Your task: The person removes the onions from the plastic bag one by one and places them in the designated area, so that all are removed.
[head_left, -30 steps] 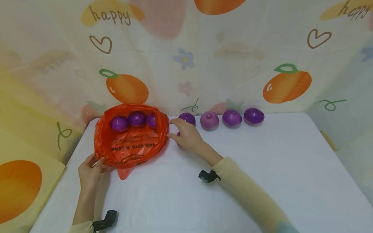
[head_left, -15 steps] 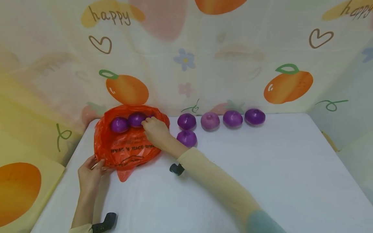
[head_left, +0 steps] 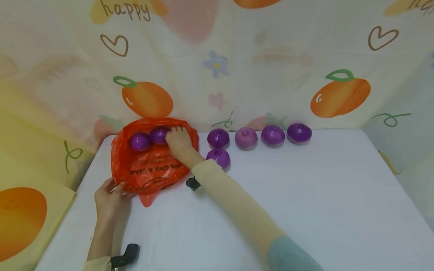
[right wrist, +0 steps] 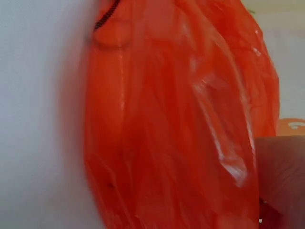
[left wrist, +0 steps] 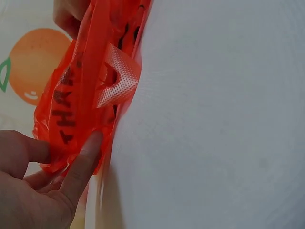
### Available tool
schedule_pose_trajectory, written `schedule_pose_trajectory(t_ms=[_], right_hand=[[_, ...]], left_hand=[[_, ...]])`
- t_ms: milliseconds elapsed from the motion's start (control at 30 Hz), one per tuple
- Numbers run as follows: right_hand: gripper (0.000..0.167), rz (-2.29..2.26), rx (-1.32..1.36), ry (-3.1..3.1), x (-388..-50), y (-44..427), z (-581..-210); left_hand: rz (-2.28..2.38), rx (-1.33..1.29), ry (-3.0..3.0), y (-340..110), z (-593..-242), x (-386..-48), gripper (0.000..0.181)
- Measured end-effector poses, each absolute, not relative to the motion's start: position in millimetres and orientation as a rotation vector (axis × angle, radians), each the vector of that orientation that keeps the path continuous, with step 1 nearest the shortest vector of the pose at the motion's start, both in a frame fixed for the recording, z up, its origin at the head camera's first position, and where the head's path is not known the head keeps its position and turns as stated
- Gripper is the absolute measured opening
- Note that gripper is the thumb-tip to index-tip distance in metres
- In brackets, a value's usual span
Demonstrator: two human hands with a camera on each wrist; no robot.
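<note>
White surface [head_left: 305,210], near far left corner: left hand [head_left: 108,197] pinches bag [head_left: 118,162]; right hand [head_left: 179,143] inside beside onions [head_left: 140,142], hold hidden.

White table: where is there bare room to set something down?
Bare: the table, on its right, in front of the purple onions, and between the forearms, before the red bag. Crowded: around the bag, with the left hand, right hand and nearby onions.

I see a curtained tabletop booth: cream fruit-printed fabric backdrop [head_left: 190,75] at twelve o'clock, flat white table [head_left: 322,210] at six.
</note>
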State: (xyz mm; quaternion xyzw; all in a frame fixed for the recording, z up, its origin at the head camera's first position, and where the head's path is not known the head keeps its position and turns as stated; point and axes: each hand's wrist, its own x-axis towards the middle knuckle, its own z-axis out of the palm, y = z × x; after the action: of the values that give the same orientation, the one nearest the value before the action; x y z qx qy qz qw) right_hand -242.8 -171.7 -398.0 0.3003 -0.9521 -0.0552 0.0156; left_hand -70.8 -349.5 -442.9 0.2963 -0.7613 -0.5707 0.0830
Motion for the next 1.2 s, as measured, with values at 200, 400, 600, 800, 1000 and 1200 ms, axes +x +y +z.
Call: schedule_pose_trajectory(t_ms=[200, 400, 600, 800, 1000, 1200], right_hand=[[0.035, -0.353, 0.861, -2.99, -243.0, -172.7, -399.4], [0.041, -0.218, 0.826, -3.081, -236.5, -172.4, -397.3], [0.054, -0.037, 0.811, -3.127, -228.3, -174.6, -392.5], [0.043, 0.193, 0.983, -3.131, -221.3, -176.1, -389.6], [0.067, 0.156, 0.938, -3.161, -215.5, -173.3, -394.8], [0.076, 0.28, 1.065, -3.139, -212.4, -167.3, -398.1]], left_hand=[[-1.677, 0.887, -2.29, -348.5, -444.4, -70.2, 0.046], [-1.644, 0.855, -2.301, -347.4, -444.4, -70.6, 0.045], [-1.615, 0.885, -2.31, -346.7, -445.5, -72.0, 0.045], [-1.628, 0.89, -2.284, -346.3, -445.0, -70.6, 0.045], [-1.636, 0.879, -2.284, -345.9, -443.6, -70.7, 0.046], [-1.689, 0.869, -2.258, -347.4, -441.0, -72.1, 0.046]])
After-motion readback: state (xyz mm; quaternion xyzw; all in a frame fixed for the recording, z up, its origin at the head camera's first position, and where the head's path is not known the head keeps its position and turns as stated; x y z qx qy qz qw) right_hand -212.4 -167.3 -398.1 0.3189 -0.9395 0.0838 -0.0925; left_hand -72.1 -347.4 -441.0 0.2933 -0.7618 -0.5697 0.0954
